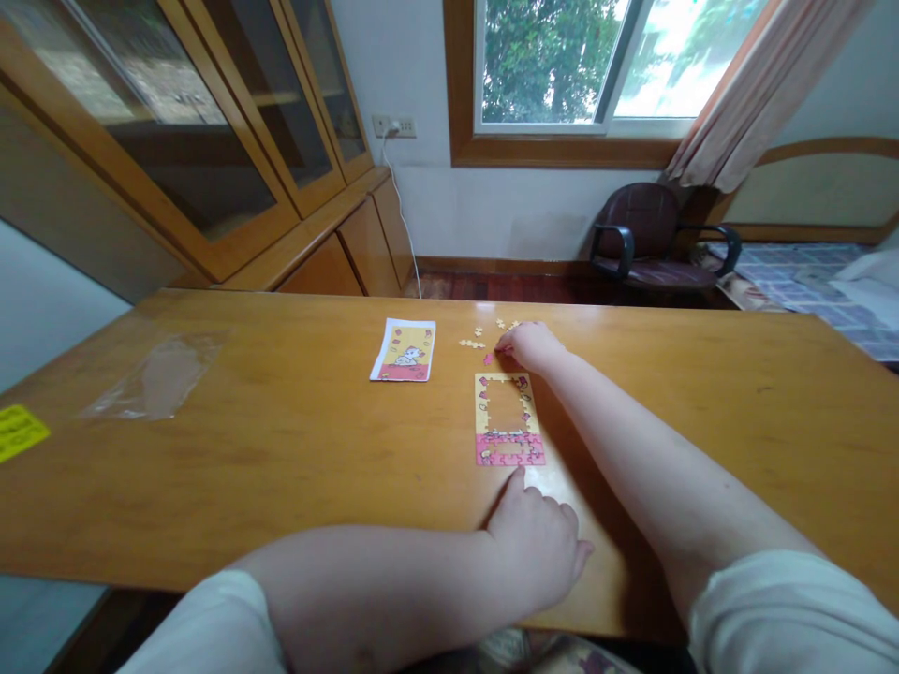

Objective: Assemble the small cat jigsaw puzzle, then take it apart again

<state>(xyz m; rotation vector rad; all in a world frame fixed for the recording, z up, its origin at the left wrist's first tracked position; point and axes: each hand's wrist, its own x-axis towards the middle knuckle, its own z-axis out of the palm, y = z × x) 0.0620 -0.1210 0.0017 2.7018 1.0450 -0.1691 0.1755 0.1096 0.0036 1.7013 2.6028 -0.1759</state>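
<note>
Two gaps, a large one above and a small one below, interrupt the jigsaw puzzle [520, 437], which lies flat on the desk [316, 459] between the hands. The left hand [537, 538] is loosely spread below it, one digit at or just beside the lower edge; pressing unevenly there could skew the puzzle or spring the narrow, thinly supported border. The right hand [535, 347] reaches beyond the upper edge, fingertips lowered; whether they pinch a piece cannot be told. A trailing forearm could catch the right border. Nearby, a pink piece [488, 358] and several yellow pieces [472, 344] lie loose; their similar colouring invites misplacement, and a careless sweep could scatter them toward the far edge. The picture sheet [404, 354], farther left, stands clear of both hands.
</note>
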